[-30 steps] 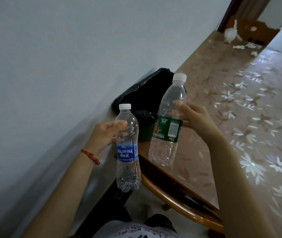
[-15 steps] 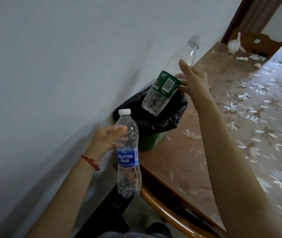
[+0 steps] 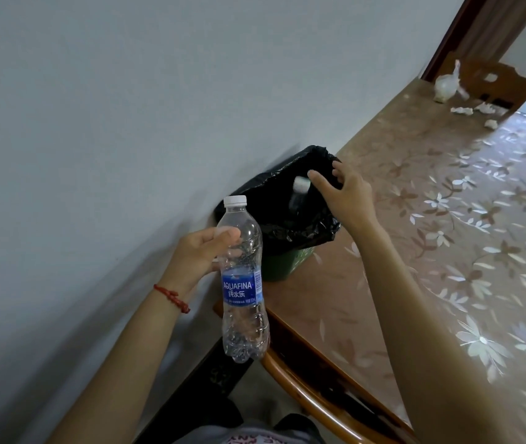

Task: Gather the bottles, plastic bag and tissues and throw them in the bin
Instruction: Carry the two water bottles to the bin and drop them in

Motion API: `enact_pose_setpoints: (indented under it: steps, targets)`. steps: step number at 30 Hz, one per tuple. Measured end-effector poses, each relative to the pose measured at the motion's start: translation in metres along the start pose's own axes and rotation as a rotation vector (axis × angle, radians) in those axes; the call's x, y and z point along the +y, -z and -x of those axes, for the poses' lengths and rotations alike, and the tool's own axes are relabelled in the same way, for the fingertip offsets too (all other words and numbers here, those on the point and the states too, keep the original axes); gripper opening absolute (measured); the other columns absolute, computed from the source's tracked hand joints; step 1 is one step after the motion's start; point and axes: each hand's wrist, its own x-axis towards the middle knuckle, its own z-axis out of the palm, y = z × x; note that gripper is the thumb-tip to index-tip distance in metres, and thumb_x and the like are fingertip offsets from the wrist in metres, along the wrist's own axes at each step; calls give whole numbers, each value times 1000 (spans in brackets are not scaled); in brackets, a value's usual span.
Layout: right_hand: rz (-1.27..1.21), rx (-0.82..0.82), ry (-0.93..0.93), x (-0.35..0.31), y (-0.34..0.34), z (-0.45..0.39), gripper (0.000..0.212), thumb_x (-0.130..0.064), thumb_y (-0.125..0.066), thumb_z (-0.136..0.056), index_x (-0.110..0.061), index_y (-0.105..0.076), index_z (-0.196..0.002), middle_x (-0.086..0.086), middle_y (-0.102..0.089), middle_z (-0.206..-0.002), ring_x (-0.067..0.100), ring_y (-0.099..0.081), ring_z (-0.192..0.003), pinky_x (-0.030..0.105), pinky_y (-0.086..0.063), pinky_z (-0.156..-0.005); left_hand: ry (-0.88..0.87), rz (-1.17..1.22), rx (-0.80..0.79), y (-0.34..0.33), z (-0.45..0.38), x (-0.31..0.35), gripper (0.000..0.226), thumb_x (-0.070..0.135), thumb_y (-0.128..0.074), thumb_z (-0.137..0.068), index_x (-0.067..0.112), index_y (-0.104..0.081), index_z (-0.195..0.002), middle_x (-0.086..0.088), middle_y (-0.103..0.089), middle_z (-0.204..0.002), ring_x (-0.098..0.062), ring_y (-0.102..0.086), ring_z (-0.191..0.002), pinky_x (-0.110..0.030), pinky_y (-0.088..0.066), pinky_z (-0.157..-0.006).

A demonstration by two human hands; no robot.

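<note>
Now released: the clear green-labelled plastic bottle (image 3: 300, 193) lies inside the black-lined green bin (image 3: 287, 267) at frame centre.
Right hand (image 3: 348, 193) is spread, empty, over the bin; left hand (image 3: 204, 254) grips the clear blue-labelled plastic bottle (image 3: 244, 283). Judged next: this bottle, then white plastic bag (image 3: 444, 88) and crumpled tissues (image 3: 462, 110), upper right on the tabletop (image 3: 415, 174).

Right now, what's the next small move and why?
Probably swing the left hand over the bin and drop the Aquafina bottle. The right hand is open and empty above the bin, and the other bottle already lies inside.
</note>
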Motion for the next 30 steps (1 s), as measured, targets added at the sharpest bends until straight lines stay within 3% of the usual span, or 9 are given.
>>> enact_pose_setpoints:
  steps: [2,7,11,15,21,27,30]
  targets:
    - [68,2,47,7,1,15,70,-56,-54,-83,-14,-40,-137,6,-49,-137,22,-43,-127,42,-38,-104,-14,17,2,-1,0,2,21,31,-64,-72,19,-65,-89,-3,-71,-91,-9,-70,-73,-21,-57,-63]
    - [295,-7,209,27,1,63,65,-51,-50,-87,-15,-36,-138,4,-42,-142,19,-36,-131,38,-34,-105,-62,37,-2,-4,-2,11,33,37,-64,-64,18,-66,-91,-5,-71,-92,-12,-70,-75,-24,-58,-66]
    - [395,0,305,53,-5,102,66,-55,-40,-86,-9,-44,-133,9,-46,-138,24,-43,-128,43,-40,-103,-98,22,-14,-6,-7,20,36,39,-64,-66,16,-66,-94,-6,-71,-95,-16,-70,-82,-26,-58,-70]
    - [524,-39,299,76,-7,128,63,-55,-38,-85,-11,-48,-130,10,-50,-135,27,-47,-125,37,-33,-101,-113,31,-25,-12,-13,33,40,39,-65,-64,13,-65,-94,-7,-70,-95,-15,-69,-79,-26,-58,-68]
    - [627,-89,257,91,-11,145,63,-56,-36,-86,-12,-52,-127,9,-54,-132,25,-52,-121,36,-37,-100,-136,37,5,-25,-31,60,19,33,-64,-80,15,-64,-86,-7,-69,-93,-18,-68,-80,-31,-56,-72]
    - [623,-113,224,96,-14,149,64,-59,-33,-87,-14,-52,-128,7,-53,-134,23,-50,-123,34,-33,-102,-182,126,119,-43,-50,82,21,37,-65,-80,17,-60,-84,-7,-66,-96,-19,-66,-85,-34,-55,-79]
    - [619,-129,213,95,-17,151,63,-60,-33,-86,-16,-51,-128,5,-53,-134,22,-50,-123,35,-38,-100,-229,144,196,-52,-58,82,25,40,-67,-78,17,-56,-76,-3,-67,-89,-16,-68,-80,-39,-54,-85]
